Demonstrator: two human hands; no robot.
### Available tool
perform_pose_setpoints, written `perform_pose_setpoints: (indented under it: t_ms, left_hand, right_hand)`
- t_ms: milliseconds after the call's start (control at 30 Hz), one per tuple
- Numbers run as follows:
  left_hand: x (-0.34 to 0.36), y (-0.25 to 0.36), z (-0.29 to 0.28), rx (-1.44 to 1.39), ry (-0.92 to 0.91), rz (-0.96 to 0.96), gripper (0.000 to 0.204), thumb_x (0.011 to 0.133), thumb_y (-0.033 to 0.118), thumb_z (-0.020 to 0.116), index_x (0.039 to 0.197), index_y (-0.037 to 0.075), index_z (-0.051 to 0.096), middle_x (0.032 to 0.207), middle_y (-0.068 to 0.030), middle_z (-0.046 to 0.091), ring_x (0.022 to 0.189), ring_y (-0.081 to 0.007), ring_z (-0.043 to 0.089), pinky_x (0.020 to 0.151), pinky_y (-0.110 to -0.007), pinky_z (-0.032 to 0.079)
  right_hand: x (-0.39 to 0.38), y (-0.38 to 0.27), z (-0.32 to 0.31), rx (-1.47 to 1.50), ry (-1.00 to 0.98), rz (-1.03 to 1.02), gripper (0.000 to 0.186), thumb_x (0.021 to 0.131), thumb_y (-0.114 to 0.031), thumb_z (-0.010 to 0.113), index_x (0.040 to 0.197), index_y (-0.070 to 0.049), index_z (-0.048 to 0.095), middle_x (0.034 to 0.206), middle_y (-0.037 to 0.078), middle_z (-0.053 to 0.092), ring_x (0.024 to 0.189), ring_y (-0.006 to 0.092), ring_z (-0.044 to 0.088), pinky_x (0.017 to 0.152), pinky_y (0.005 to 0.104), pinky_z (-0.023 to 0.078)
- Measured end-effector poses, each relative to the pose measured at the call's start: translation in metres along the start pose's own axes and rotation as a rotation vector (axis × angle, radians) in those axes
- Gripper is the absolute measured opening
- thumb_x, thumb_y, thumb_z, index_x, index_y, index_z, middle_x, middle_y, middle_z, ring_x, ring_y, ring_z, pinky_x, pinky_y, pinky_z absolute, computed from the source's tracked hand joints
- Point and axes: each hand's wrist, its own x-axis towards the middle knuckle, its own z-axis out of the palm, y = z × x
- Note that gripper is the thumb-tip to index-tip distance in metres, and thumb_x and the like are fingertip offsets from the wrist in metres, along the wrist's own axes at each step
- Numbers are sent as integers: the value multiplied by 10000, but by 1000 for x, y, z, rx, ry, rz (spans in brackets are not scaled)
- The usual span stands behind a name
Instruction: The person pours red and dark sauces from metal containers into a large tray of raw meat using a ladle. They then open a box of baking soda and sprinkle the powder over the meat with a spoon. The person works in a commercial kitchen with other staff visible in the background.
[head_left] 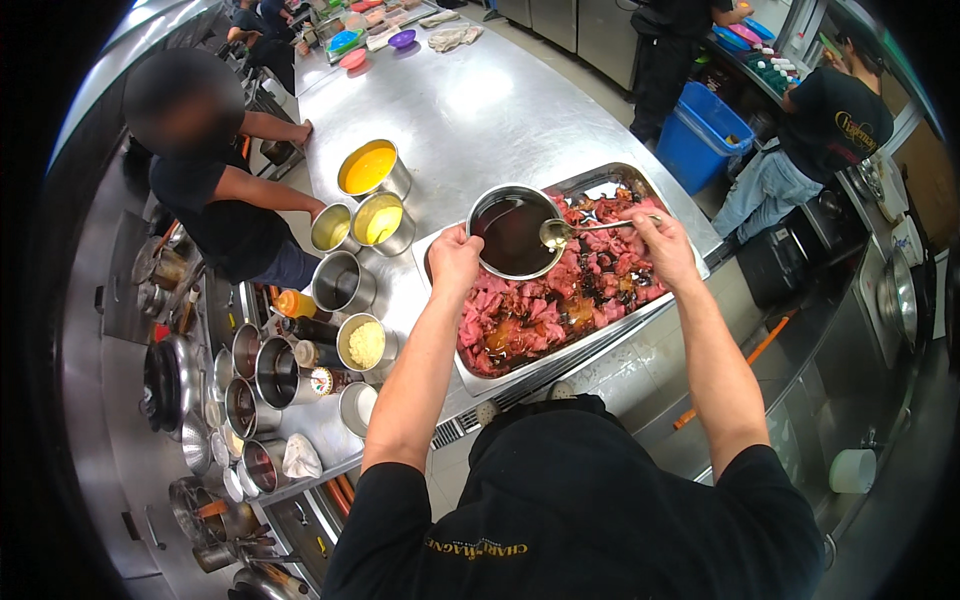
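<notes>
Here I am, leaning over the steel table, and my left hand is gripping the near left side of a round metal pot, fingers closing on its rim. Dark brown liquid is filling a good part of it, and I'm holding the whole thing over the big metal tray. Over on the right, my right hand is pinching the handle of a metal ladle, thumb and fingers clamping together around the end. The ladle's bowl is sitting right at the pot's right rim; from up here I can't quite tell whether it's touching. Below, pink sliced meat is spreading across the tray, with dark sauce pooling between the pieces. Off to my left, a pot of orange-yellow liquid is standing beyond two smaller yellow-filled pots, and a co-worker is resting one hand against the nearer-left one. A blue bin is standing past the table's right side.
</notes>
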Motion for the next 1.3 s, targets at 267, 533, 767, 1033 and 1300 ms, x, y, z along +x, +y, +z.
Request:
perform_pose_setpoints:
  t_ms: [267, 533, 767, 1033, 1300]
  left_hand:
    - [-5, 12, 0, 46, 8, -44, 223, 769, 139, 689, 638, 26, 550, 643, -80, 606, 630, -191, 571, 663, -375, 480]
    - [-14, 28, 3, 50, 31, -60, 211, 780, 103, 675, 638, 27, 539, 693, -78, 635, 655, -188, 580, 681, -363, 482]
    - [-11, 22, 9, -28, 32, -41, 235, 775, 104, 689, 632, 29, 518, 655, -58, 607, 630, -162, 549, 657, -355, 473]
    - [-4, 3, 14, -21, 43, -8, 237, 767, 95, 682, 619, 29, 508, 622, -66, 582, 604, -169, 536, 625, -367, 467]
    - [-12, 37, 31, 43, 0, 6, 213, 792, 75, 699, 643, 58, 548, 636, -3, 576, 576, -107, 494, 552, -295, 414]
  right_hand:
    - [18, 26, 13, 73, 31, 229, 230, 1031, -258, 581, 1057, -54, 685, 780, 23, 682, 570, 45, 509, 488, 200, 356]
    - [7, 7, -27, -34, -82, 73, 281, 1031, -285, 593, 1099, -30, 690, 754, -13, 638, 573, 38, 482, 508, 194, 366]
    - [26, 18, 5, -20, -48, 49, 271, 1036, -268, 586, 1101, -28, 693, 741, -12, 642, 581, 44, 498, 514, 198, 378]
    - [4, 13, -19, 5, -65, 153, 239, 1032, -246, 586, 1073, -39, 699, 758, 5, 658, 566, 43, 502, 505, 200, 385]
    - [12, 5, -40, -53, 0, -24, 279, 1036, -281, 585, 1137, -42, 688, 778, 6, 659, 579, 44, 483, 532, 206, 382]
